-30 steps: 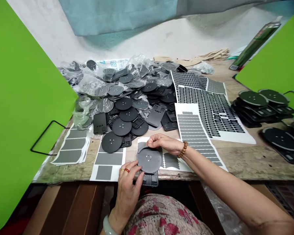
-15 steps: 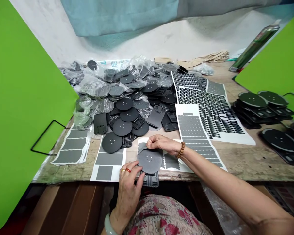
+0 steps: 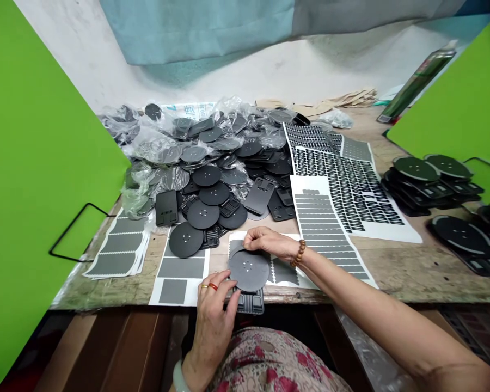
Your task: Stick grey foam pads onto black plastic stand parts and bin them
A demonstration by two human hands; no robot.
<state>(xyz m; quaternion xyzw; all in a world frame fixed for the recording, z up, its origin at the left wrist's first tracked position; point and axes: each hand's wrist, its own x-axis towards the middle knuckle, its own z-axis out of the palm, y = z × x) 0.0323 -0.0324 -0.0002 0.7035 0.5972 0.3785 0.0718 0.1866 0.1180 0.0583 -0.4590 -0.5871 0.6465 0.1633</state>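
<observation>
In front of me, at the table's near edge, lies a dark folding stand with a round disc base that has small holes at its centre. My left hand holds it by the disc's left rim, thumb near the ribbed hinged part below. My right hand pinches a curved grey adhesive strip at the disc's upper edge. How much of the strip touches the disc is hidden by the fingers. Beneath the stand lies a white sheet of grey stickers.
Behind my hands is a heap of similar stands, some in clear plastic bags. Sticker sheets lie left and right. Stands with pale curved strips are stacked at the right. Green panels flank the table; a spray can leans back right.
The view has shifted slightly. The curved strip sits a little lower against the disc's upper edge; both hands keep nearly the same hold.
</observation>
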